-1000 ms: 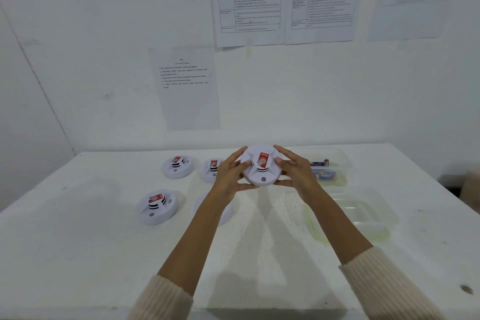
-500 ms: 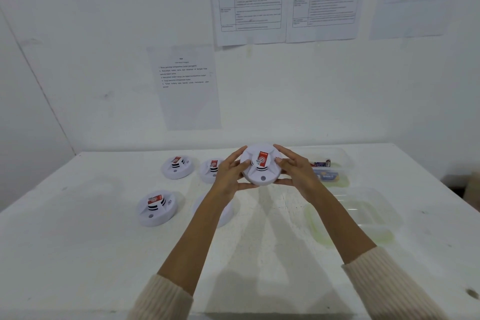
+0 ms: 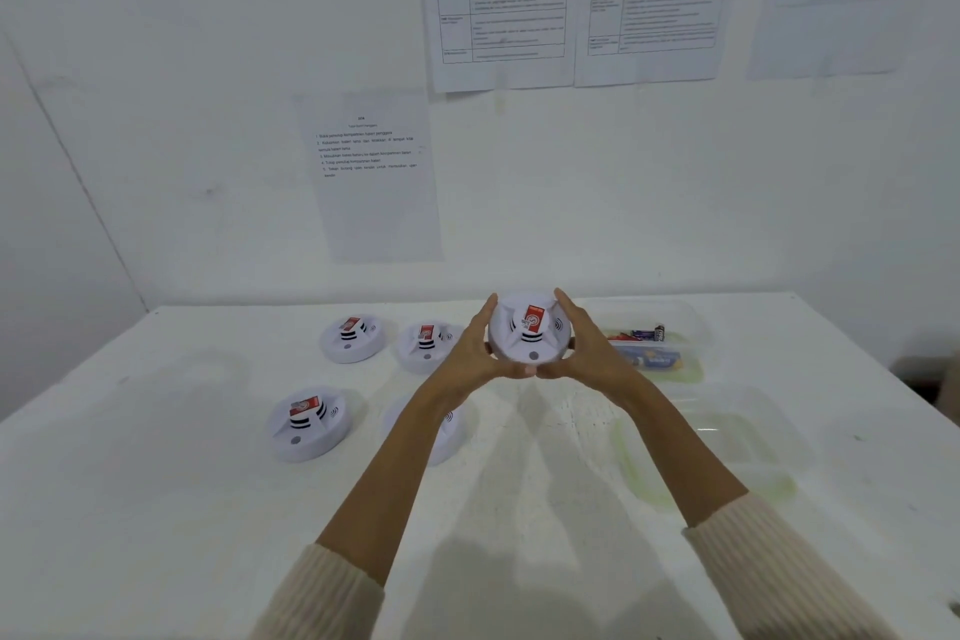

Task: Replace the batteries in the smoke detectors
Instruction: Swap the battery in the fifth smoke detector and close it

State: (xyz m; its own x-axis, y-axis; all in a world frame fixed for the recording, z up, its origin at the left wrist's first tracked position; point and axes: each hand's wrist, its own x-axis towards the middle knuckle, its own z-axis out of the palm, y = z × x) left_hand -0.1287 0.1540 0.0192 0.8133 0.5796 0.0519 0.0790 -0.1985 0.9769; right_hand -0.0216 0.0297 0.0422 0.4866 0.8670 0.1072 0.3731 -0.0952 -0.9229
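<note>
A round white smoke detector (image 3: 529, 334) with a red label is held up above the white table (image 3: 156, 509), tilted with its front towards me. My left hand (image 3: 470, 353) grips its left rim and my right hand (image 3: 587, 348) grips its right rim, thumbs meeting under it. Several more detectors lie on the table: two at the back (image 3: 353, 338) (image 3: 427, 346), one nearer at the left (image 3: 307, 422), and one (image 3: 449, 431) partly hidden behind my left forearm.
A clear plastic container (image 3: 691, 327) at the back right holds batteries (image 3: 647, 334). A second clear container (image 3: 748, 447) sits nearer on the right, with nothing visible in it. Printed sheets hang on the wall behind the table.
Both hands have shifted their grip on the detector: the fingers now lie along its sides and the thumbs have come together beneath it. The detector sits slightly more upright.
</note>
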